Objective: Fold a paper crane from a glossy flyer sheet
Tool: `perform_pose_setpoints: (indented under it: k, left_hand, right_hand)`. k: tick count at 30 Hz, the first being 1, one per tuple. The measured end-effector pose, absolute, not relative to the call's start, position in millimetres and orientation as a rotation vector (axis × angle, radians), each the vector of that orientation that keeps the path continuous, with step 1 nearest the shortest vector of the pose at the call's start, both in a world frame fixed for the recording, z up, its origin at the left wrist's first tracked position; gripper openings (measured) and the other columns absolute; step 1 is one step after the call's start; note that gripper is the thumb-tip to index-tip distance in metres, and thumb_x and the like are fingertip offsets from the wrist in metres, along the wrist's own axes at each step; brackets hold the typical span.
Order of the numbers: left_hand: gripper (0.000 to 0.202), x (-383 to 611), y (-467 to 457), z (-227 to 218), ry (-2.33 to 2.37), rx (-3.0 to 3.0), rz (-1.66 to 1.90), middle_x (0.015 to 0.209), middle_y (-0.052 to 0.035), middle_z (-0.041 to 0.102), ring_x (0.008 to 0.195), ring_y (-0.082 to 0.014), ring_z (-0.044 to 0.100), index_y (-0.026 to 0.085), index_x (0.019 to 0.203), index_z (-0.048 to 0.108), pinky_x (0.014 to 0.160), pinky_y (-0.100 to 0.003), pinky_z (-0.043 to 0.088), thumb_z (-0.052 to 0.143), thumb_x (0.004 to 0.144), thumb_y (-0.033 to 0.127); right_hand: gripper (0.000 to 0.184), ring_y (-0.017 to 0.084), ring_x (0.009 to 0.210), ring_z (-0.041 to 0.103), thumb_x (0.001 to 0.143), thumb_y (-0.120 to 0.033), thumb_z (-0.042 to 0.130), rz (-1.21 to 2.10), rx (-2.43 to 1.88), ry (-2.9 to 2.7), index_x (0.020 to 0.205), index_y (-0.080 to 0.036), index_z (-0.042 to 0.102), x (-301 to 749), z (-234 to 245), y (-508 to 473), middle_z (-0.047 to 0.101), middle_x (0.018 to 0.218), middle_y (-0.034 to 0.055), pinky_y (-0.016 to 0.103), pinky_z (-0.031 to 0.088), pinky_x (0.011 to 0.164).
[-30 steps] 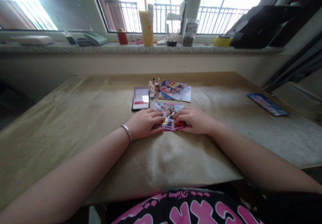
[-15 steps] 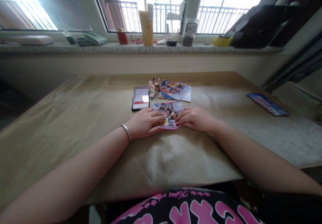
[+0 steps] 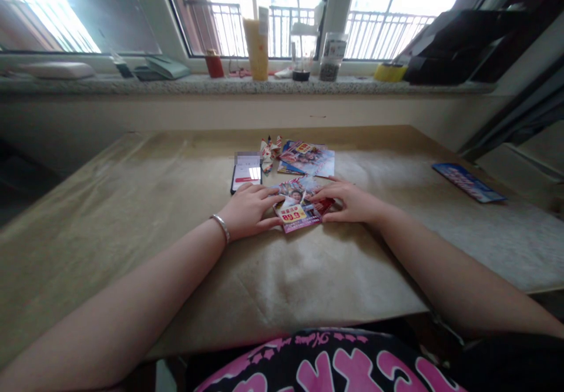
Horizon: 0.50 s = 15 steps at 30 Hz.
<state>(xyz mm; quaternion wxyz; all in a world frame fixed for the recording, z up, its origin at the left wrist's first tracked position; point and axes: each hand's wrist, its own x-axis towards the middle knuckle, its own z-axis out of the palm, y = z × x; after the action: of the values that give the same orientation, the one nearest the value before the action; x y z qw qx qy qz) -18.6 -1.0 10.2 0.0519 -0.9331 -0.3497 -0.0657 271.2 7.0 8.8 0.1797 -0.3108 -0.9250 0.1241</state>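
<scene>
A glossy printed leaflet (image 3: 293, 213) with photos and a large price lies on the table between my hands, turned at a slant. My left hand (image 3: 251, 208) grips its left edge, thumb low and fingers higher up, thumb and fingers apart around the edge. My right hand (image 3: 346, 201) holds the right side, its fingertips resting over the printed face and the thumb at the lower right edge. Just behind my left hand lies a phone (image 3: 247, 174) with its screen lit. A folded patterned paper piece (image 3: 269, 152) stands beside the phone.
Several more leaflets (image 3: 324, 160) are stacked behind the held one. A blue printed strip (image 3: 467, 183) lies at the table's right side. On the windowsill (image 3: 194, 86) stand a tall yellow drink cup (image 3: 258, 48), a red container (image 3: 214, 64) and clear containers.
The leaflet has turned at a slant, and its price print is now uncovered. My left hand has shifted slightly left, and my right hand's fingers have spread more.
</scene>
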Motion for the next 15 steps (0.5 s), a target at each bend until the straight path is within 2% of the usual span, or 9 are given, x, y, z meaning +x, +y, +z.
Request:
perform_pose_setpoints:
  k: [3,8,11,15]
  left_hand:
    - [0.057,-16.0,-3.8,11.4,-1.08,-2.802,-0.207,0.132,-0.0054,0.053,0.114,-0.0259,0.05,0.029,0.129,0.05,0.099,-0.042,0.031,0.039,0.086,0.065]
    - [0.064,-7.5,-8.8,12.5,-1.139,-2.712,-0.209,0.115,-0.0096,0.061,0.1,-0.0259,0.055,0.023,0.127,0.052,0.092,-0.041,0.034,0.035,0.085,0.068]
    - [0.07,-2.8,-8.6,10.9,-1.151,-2.652,-0.231,0.106,-0.0116,0.062,0.094,-0.0257,0.056,0.017,0.134,0.045,0.089,-0.04,0.036,0.033,0.086,0.067]
    - [0.067,-0.4,-5.0,7.3,-1.168,-2.629,-0.248,0.102,-0.0109,0.061,0.092,-0.0251,0.057,0.018,0.132,0.047,0.088,-0.039,0.038,0.033,0.087,0.065]
  right_hand:
    - [0.041,0.024,0.111,0.057,0.073,-0.045,0.069,0.187,-0.872,-2.671,0.108,-0.025,0.066,267.4,12.6,1.9,0.068,0.111,0.0057,0.054,0.016,0.111]
    - [0.043,0.025,0.111,0.056,0.075,-0.053,0.064,0.067,-0.823,-2.706,0.108,-0.026,0.066,248.4,17.9,-13.4,0.07,0.106,0.0039,0.054,0.007,0.111]
    - [0.046,0.026,0.105,0.058,0.075,-0.055,0.062,0.015,-0.866,-2.692,0.109,-0.024,0.066,234.5,17.5,-20.3,0.069,0.105,0.0062,0.054,0.013,0.11]
    - [0.049,0.026,0.103,0.057,0.074,-0.053,0.063,-0.001,-0.944,-2.673,0.112,-0.021,0.064,223.0,14.5,-23.2,0.067,0.107,0.0093,0.046,0.033,0.1]
